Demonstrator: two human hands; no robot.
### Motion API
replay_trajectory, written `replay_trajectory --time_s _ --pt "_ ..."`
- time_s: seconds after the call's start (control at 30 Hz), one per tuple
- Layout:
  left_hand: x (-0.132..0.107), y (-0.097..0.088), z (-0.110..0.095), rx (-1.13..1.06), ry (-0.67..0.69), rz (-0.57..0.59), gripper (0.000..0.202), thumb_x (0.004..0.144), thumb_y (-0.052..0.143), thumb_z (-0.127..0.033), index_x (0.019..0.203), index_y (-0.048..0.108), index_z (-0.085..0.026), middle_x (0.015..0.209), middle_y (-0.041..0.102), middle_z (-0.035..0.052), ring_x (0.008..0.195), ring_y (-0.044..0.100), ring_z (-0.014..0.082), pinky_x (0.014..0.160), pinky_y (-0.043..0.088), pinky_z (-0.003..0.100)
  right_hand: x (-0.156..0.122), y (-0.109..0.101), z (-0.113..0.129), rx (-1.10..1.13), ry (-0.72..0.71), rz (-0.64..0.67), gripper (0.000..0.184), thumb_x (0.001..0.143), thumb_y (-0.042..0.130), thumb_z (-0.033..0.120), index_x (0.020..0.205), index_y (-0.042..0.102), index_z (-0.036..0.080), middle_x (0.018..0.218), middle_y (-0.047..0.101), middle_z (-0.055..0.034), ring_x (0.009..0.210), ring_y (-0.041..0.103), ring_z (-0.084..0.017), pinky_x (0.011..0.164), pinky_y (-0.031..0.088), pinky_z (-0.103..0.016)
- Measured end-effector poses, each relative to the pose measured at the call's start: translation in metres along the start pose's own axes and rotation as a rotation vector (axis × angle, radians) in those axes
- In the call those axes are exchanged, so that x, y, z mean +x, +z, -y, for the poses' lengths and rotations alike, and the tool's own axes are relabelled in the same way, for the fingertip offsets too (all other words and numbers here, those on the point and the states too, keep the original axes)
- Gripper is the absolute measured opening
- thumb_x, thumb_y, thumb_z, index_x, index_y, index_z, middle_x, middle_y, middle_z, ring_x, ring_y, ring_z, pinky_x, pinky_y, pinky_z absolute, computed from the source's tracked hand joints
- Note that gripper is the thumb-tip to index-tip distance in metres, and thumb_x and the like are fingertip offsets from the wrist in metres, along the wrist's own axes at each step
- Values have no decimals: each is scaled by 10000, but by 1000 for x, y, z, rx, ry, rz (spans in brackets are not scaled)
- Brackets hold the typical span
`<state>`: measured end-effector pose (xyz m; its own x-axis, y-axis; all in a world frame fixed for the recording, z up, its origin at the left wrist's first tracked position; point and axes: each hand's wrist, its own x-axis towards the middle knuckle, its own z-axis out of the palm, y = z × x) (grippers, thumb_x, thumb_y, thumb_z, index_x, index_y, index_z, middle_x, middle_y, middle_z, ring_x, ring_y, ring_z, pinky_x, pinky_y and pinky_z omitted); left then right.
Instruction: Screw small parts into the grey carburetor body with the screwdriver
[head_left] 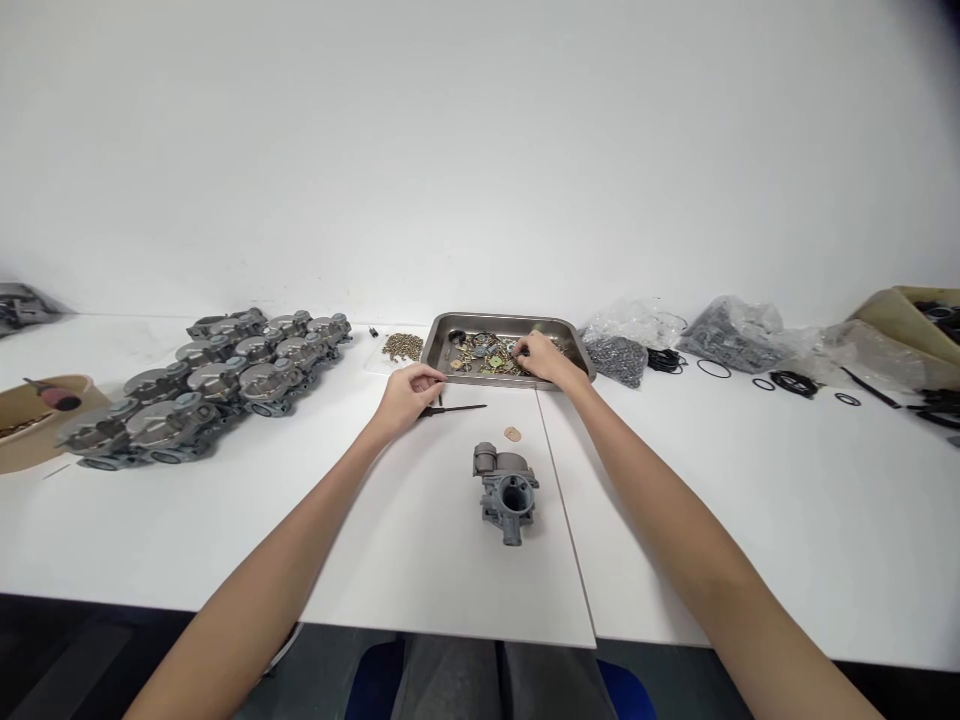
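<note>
My left hand (407,397) is beside the front left corner of a metal tray (517,381), its fingertips pinched together. Whatever is between them is too small to make out. Just under that hand lies a thin dark screwdriver (461,408) on the table. My right hand (541,358) reaches into the tray, with curled fingers among small brass-coloured parts (480,350); what they pinch is hidden. Nearer to me, a grey metal carburetor (510,495) stands on the table with its round bore facing me. Behind it sit small tan gaskets (512,434).
On the left are rows of carburetors (217,380) and a tan tub (45,430). A pile of brass screws (403,347) lies left of the tray. To the right are bags of dark small parts (619,358), black rubber rings (793,383) and a yellowish bin (892,318).
</note>
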<state>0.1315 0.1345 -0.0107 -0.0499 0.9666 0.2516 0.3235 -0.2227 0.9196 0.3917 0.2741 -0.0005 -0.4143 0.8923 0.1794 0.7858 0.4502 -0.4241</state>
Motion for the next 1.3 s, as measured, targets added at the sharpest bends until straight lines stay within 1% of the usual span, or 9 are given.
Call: replay_trajectory --time_s 0.2,0.4,0.5,0.6,0.73,0.8,0.93,1.0,1.3 --pt "-1 1 -6 -17 -19 9 264 702 715 -355 845 689 -135 648 638 35 549 567 116 536 442 242 -2 -12 2 98 52 -33 375 719 469 -21 931 736 135 1091 701 -115 986 631 -199 899 468 -285" --pt "-2 0 -8 -5 -11 -6 258 696 715 -358 828 696 -136 629 622 29 538 543 108 506 405 233 -10 -62 -3 203 122 24 452 693 425 -38 991 727 117 1016 736 -107 797 671 -165 740 511 -253" --pt "-3 0 -8 -12 -22 4 255 705 704 -356 836 689 -137 612 615 24 531 542 107 496 399 231 -16 -82 -5 220 165 118 365 660 461 -26 840 746 116 896 750 -113 721 670 -185 689 527 -279" --pt "-4 0 -9 -18 -34 6 253 708 697 -348 848 683 -139 602 607 16 522 539 104 477 382 224 -20 -85 -4 220 206 255 301 636 490 -33 652 732 146 744 741 -95 661 669 -201 661 541 -304" --pt "-5 1 -12 -25 -38 -1 245 706 701 -347 838 678 -142 603 597 9 527 544 103 464 376 219 -19 -70 0 191 250 396 304 672 529 -45 572 721 169 656 716 -93 590 666 -211 655 552 -346" --pt "-5 1 -12 -32 -52 -3 244 708 700 -344 842 676 -141 600 595 7 526 546 104 466 381 220 -17 -64 1 158 257 371 288 685 560 -44 605 731 173 681 720 -95 610 675 -219 691 550 -362" --pt "-5 2 -13 -44 -65 -2 252 710 698 -341 854 674 -136 590 595 7 522 551 108 466 383 222 -15 -66 -1 87 203 160 368 700 533 -53 873 760 179 1030 737 -106 951 680 -256 869 504 -351" --pt "-5 2 -12 -44 -60 0 256 712 697 -344 858 674 -135 586 590 5 516 547 106 467 381 220 -16 -72 -3 69 180 104 427 699 499 -57 973 745 160 1135 710 -114 1044 649 -254 903 485 -331" --pt "-5 1 -8 -35 -50 4 291 707 697 -364 869 670 -124 620 600 16 536 551 104 503 394 217 -23 -84 -6 58 172 58 455 701 445 -33 1025 720 132 1116 713 -112 951 663 -205 848 498 -284"
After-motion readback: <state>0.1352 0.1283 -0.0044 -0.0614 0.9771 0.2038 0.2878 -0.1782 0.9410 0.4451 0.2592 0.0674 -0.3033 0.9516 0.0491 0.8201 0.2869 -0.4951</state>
